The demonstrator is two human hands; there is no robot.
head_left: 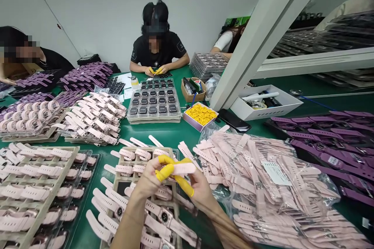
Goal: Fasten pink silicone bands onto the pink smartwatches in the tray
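our left hand [150, 179] and right hand [200, 184], fingertips covered in yellow, are together, both pinching one pink strap [184, 169] between them. we hold it above the near middle tray [122, 187], where watches with pink straps lie; loose strap ends poke past its left edge. a narrow green strip of the surface [97, 177] runs between that tray and the left tray [43, 210]. to our right, the bagged pink straps [248, 163] crowd close beside the right hand. beyond the hands, a bare green band lies before the stacked clear trays [154, 118] and the box of yellow finger covers [201, 116]. farthest, across the surface, a person [159, 50] sits with hands together.
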